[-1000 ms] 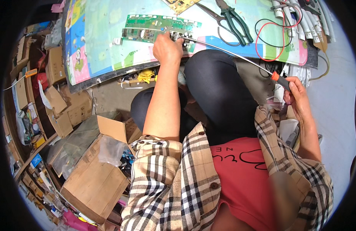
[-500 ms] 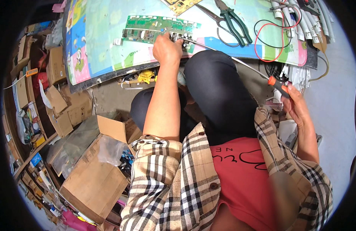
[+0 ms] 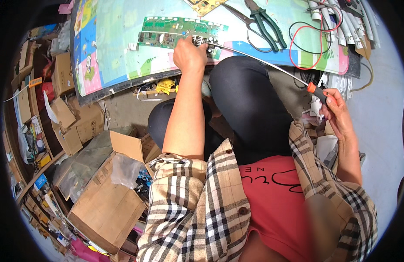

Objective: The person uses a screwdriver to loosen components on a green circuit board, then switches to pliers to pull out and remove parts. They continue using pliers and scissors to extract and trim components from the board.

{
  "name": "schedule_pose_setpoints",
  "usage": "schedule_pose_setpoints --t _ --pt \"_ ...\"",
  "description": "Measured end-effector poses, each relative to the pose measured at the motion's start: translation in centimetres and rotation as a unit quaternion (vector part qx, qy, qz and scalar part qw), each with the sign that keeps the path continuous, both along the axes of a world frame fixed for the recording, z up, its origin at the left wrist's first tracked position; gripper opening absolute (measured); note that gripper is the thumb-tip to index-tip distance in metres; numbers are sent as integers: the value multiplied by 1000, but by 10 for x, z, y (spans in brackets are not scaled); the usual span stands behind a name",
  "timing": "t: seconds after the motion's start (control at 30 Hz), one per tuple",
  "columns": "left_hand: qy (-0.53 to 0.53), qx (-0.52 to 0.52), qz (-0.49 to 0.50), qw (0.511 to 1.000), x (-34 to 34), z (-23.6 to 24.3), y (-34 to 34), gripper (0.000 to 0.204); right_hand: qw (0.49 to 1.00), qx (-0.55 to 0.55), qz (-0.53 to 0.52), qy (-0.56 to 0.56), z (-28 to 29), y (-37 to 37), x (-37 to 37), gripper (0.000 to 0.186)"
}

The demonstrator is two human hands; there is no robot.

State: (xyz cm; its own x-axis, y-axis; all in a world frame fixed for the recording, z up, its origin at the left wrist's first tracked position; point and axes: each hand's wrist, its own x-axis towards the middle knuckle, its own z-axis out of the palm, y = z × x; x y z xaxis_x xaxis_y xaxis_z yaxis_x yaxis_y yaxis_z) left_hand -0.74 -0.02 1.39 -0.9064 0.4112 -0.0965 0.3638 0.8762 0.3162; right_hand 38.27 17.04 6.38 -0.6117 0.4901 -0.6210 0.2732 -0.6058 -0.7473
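A long green circuit board [image 3: 167,32] lies on a colourful mat [image 3: 123,48] spread over a low board. My left hand [image 3: 189,54] rests on the board's near edge and presses it down beside a cluster of components. My right hand [image 3: 337,109] grips the orange-and-black handle of a long thin screwdriver [image 3: 263,61]. Its shaft slants up to the left, and its tip meets the circuit board next to my left hand. My knees in dark trousers sit below the mat.
Green-handled pliers [image 3: 265,22] and scissors lie on the mat at the back, next to a red and black wire loop [image 3: 313,39] and white tubes [image 3: 337,17]. Open cardboard boxes [image 3: 106,196] and cluttered shelves [image 3: 31,113] stand at my left.
My right hand has shifted slightly with the screwdriver handle, sliding the shaft against the circuit board. My left hand stays pressed on the board.
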Motion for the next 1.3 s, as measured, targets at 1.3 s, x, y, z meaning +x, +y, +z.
schedule_pose_setpoints --t 1.3 --pt "-1 3 0 1000 -2 2 2 39 975 -42 6 -217 22 -21 -5 59"
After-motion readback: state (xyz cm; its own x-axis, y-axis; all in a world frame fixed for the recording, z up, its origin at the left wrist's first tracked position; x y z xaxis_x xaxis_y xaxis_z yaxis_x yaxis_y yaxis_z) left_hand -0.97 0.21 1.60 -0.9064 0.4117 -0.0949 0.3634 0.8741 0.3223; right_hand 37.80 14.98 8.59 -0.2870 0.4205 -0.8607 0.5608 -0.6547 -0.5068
